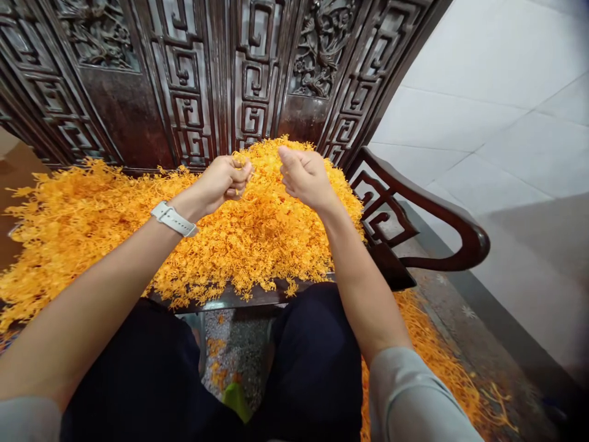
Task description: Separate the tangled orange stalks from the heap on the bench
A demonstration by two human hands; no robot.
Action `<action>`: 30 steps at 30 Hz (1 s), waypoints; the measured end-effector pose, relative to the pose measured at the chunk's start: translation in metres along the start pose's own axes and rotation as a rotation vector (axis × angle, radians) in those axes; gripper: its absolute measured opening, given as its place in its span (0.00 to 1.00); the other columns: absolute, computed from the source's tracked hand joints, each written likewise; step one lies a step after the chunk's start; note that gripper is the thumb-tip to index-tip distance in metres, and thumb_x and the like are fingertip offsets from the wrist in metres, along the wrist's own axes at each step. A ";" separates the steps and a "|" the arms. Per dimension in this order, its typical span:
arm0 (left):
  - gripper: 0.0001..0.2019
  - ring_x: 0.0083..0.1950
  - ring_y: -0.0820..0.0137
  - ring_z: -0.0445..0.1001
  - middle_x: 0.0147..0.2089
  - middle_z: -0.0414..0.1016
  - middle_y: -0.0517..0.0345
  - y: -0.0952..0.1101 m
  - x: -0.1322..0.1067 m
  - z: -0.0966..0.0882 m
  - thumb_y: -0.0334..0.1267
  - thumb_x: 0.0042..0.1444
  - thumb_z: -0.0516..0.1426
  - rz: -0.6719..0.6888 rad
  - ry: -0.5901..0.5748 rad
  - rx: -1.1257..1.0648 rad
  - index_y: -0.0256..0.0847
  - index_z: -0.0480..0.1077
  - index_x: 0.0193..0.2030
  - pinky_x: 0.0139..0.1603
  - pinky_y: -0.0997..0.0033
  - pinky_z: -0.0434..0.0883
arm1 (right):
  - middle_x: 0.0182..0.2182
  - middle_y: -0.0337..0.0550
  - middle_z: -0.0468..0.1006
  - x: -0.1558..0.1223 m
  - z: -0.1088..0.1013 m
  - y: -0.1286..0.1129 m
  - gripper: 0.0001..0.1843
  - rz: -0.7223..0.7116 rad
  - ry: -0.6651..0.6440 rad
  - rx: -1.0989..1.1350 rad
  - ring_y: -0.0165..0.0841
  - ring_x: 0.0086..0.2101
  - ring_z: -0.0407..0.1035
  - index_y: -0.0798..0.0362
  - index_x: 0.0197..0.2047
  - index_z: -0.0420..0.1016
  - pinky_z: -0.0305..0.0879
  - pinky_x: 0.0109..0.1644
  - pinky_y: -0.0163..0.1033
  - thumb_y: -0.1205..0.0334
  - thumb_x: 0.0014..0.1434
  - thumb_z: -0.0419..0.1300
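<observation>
Head view: left hand (221,183) pinches small orange piece (240,158); right hand (306,175) curled, thumb up top, can't tell if anything inside. Both hands over big pile of orange bits (257,233) on dark wood bench (221,80). White watch strap (173,218) just behind left hand. More orange strands (437,356) beside bench

Head view looks down and forward at the bench (221,80), seemingly close.

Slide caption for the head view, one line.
Head view: a person's curled left hand and right hand over a heap of small orange pieces on a carved wooden bench.
</observation>
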State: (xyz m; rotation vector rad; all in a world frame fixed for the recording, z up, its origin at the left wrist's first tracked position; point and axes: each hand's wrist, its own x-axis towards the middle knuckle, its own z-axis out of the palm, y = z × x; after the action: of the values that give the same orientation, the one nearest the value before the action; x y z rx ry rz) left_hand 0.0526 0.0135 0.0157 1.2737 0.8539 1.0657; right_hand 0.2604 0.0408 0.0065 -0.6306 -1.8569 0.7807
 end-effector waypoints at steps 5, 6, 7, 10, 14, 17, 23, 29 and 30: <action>0.10 0.22 0.77 0.62 0.22 0.61 0.60 -0.008 -0.001 -0.021 0.36 0.64 0.62 -0.070 0.202 -0.097 0.36 0.74 0.31 0.22 0.77 0.60 | 0.26 0.39 0.64 0.005 -0.027 0.041 0.40 0.106 0.328 -0.164 0.34 0.31 0.66 0.48 0.32 0.65 0.71 0.39 0.45 0.19 0.68 0.40; 0.10 0.25 0.74 0.69 0.24 0.67 0.56 -0.009 -0.001 -0.023 0.38 0.64 0.62 -0.067 0.215 -0.147 0.36 0.76 0.33 0.25 0.75 0.66 | 0.31 0.42 0.68 0.006 -0.032 0.052 0.42 0.118 0.416 -0.271 0.37 0.37 0.70 0.49 0.36 0.69 0.73 0.46 0.50 0.19 0.68 0.38; 0.10 0.30 0.70 0.74 0.28 0.73 0.52 -0.009 -0.001 -0.025 0.41 0.64 0.62 -0.055 0.216 -0.197 0.36 0.78 0.36 0.30 0.73 0.72 | 0.37 0.45 0.71 0.006 -0.036 0.062 0.43 0.134 0.483 -0.389 0.41 0.43 0.71 0.50 0.41 0.72 0.73 0.52 0.56 0.19 0.67 0.37; 0.13 0.46 0.60 0.83 0.41 0.82 0.42 -0.008 0.000 -0.029 0.46 0.63 0.62 -0.021 0.210 -0.308 0.37 0.80 0.41 0.47 0.64 0.81 | 0.55 0.58 0.71 0.003 -0.040 0.077 0.47 0.160 0.551 -0.695 0.51 0.60 0.66 0.52 0.56 0.73 0.60 0.67 0.70 0.18 0.66 0.40; 0.13 0.61 0.53 0.82 0.54 0.83 0.37 -0.002 0.001 -0.028 0.44 0.66 0.59 -0.017 0.222 -0.415 0.37 0.78 0.47 0.62 0.56 0.80 | 0.53 0.57 0.73 -0.001 -0.018 0.049 0.35 -0.070 0.567 -0.747 0.48 0.58 0.68 0.51 0.53 0.75 0.63 0.66 0.65 0.31 0.74 0.42; 0.14 0.68 0.53 0.78 0.61 0.80 0.36 0.005 -0.001 -0.023 0.43 0.68 0.56 0.035 0.192 -0.504 0.36 0.76 0.52 0.70 0.53 0.76 | 0.38 0.49 0.74 -0.005 0.014 0.012 0.25 -0.292 0.461 -0.614 0.41 0.42 0.71 0.50 0.43 0.73 0.71 0.52 0.53 0.42 0.77 0.44; 0.19 0.75 0.49 0.70 0.69 0.74 0.34 0.018 -0.016 0.008 0.45 0.73 0.52 0.078 0.028 -0.518 0.36 0.71 0.62 0.72 0.43 0.73 | 0.47 0.49 0.78 -0.007 0.064 -0.004 0.33 0.031 0.300 -0.264 0.38 0.40 0.74 0.47 0.62 0.64 0.73 0.46 0.49 0.32 0.66 0.63; 0.24 0.84 0.48 0.52 0.79 0.64 0.45 0.006 -0.032 0.045 0.54 0.72 0.55 0.077 -0.226 -0.283 0.45 0.74 0.67 0.81 0.41 0.59 | 0.32 0.39 0.74 0.001 0.056 0.018 0.26 0.165 0.601 0.019 0.32 0.33 0.69 0.47 0.40 0.66 0.66 0.40 0.43 0.31 0.72 0.55; 0.23 0.85 0.48 0.49 0.81 0.62 0.47 0.005 -0.033 0.046 0.54 0.71 0.58 0.085 -0.187 -0.195 0.47 0.74 0.67 0.82 0.40 0.56 | 0.30 0.38 0.72 0.002 0.052 0.020 0.26 0.132 0.627 -0.017 0.31 0.31 0.67 0.47 0.37 0.64 0.64 0.39 0.43 0.32 0.73 0.54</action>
State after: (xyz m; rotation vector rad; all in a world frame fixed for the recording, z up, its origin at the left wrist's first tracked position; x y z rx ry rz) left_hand 0.0855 -0.0322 0.0244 1.2311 0.5456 1.0511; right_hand 0.2138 0.0428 -0.0230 -0.8976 -1.2582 0.5632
